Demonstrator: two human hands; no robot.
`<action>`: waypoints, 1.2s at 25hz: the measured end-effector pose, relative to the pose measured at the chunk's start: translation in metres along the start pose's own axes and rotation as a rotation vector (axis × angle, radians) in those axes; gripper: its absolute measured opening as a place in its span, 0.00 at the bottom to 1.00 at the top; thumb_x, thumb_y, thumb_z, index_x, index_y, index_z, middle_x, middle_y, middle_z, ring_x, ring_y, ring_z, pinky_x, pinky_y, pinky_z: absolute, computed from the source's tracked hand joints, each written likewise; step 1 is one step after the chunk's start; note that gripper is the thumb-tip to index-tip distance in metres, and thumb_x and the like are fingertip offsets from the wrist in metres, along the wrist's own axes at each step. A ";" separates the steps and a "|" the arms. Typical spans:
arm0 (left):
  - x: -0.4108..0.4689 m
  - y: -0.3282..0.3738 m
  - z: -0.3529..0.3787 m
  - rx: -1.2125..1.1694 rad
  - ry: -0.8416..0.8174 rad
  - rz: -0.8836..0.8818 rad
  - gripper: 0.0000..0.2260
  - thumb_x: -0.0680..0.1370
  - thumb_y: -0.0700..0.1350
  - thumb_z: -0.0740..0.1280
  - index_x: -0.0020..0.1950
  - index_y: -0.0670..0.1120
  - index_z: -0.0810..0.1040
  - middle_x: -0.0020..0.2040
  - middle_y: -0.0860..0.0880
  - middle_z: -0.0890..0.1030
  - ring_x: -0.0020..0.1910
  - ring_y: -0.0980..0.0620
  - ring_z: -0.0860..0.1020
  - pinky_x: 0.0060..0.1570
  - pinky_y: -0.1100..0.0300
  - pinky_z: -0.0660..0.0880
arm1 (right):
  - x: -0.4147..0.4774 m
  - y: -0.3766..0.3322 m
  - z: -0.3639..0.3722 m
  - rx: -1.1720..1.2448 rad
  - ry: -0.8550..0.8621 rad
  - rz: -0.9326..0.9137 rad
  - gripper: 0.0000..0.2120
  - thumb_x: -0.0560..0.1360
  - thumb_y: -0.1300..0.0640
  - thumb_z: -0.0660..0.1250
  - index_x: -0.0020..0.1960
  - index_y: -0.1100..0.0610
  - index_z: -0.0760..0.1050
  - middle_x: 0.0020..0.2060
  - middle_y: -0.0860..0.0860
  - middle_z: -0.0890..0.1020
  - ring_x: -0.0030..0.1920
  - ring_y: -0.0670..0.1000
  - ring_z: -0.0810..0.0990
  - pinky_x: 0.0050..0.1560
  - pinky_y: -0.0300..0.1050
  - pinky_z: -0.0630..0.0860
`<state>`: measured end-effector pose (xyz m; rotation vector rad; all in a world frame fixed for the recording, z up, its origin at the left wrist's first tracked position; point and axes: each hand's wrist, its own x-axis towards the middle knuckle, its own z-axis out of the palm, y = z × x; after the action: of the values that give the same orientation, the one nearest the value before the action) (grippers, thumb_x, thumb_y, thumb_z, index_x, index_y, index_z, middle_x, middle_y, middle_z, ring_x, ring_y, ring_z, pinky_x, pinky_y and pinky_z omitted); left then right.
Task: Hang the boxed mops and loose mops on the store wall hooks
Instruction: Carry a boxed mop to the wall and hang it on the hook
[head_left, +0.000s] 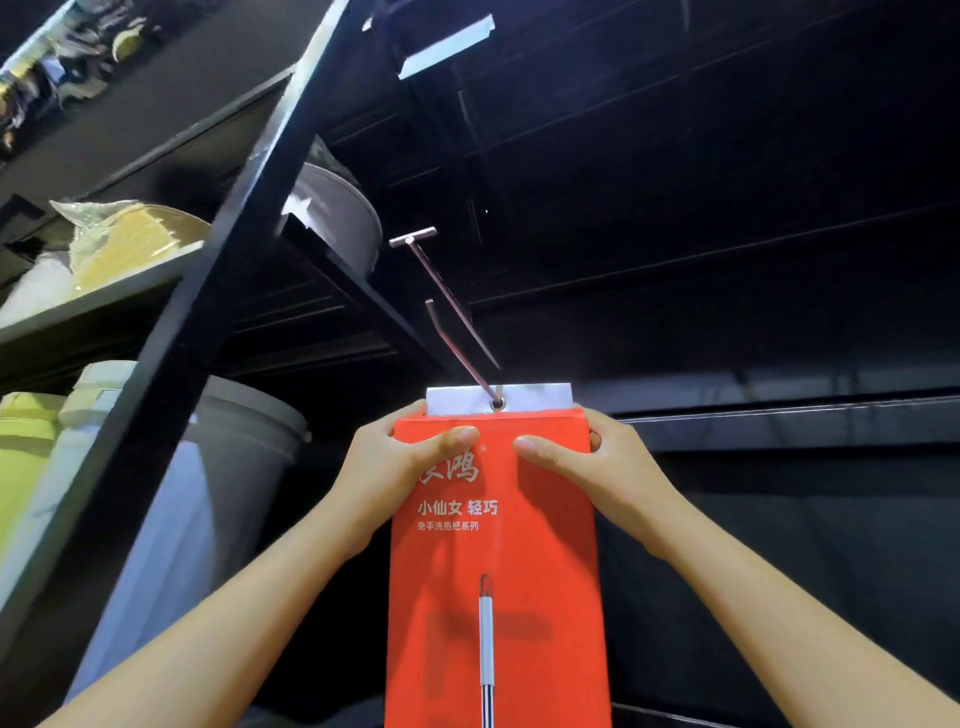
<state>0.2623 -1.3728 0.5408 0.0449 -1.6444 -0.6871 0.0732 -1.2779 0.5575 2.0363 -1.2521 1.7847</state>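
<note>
A tall red mop box (498, 571) with white lettering and a printed mop handle fills the lower middle of the head view. My left hand (400, 467) grips its upper left corner, thumb across the front. My right hand (582, 462) grips the upper right corner the same way. The box's white hang tab (540, 397) has an eyelet, and the lower rod of a metal wall hook (457, 322) passes through it. The hook's upper rod ends in a short crossbar. The hook is fixed to a dark slatted wall (727, 234).
A black shelving unit (171, 338) stands close on the left, holding white and yellow-green buckets (239, 457), a grey basin (337, 218) and wrapped goods. Dark horizontal wall rails run to the right of the box.
</note>
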 end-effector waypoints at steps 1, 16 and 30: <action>0.004 -0.008 0.006 0.002 -0.004 -0.012 0.16 0.67 0.53 0.75 0.53 0.50 0.83 0.45 0.47 0.86 0.43 0.48 0.86 0.41 0.58 0.80 | 0.004 0.010 -0.002 -0.002 0.000 0.019 0.23 0.61 0.38 0.77 0.53 0.47 0.81 0.47 0.44 0.86 0.47 0.44 0.85 0.53 0.49 0.82; 0.050 -0.083 0.057 0.071 0.071 -0.175 0.17 0.64 0.56 0.75 0.48 0.52 0.79 0.45 0.46 0.86 0.41 0.51 0.85 0.46 0.56 0.82 | 0.033 0.112 -0.012 0.032 0.119 0.143 0.21 0.62 0.35 0.75 0.48 0.47 0.83 0.44 0.45 0.86 0.46 0.47 0.85 0.52 0.50 0.82; 0.029 -0.053 0.055 0.562 0.250 -0.239 0.47 0.66 0.62 0.75 0.78 0.47 0.58 0.70 0.44 0.72 0.68 0.45 0.72 0.66 0.51 0.71 | 0.001 0.077 -0.012 -0.502 0.120 0.237 0.41 0.67 0.31 0.69 0.70 0.54 0.62 0.63 0.56 0.71 0.65 0.58 0.71 0.63 0.57 0.73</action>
<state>0.1878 -1.4057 0.5407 0.7129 -1.5551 -0.3575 0.0132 -1.3203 0.5318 1.5363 -1.7455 1.4496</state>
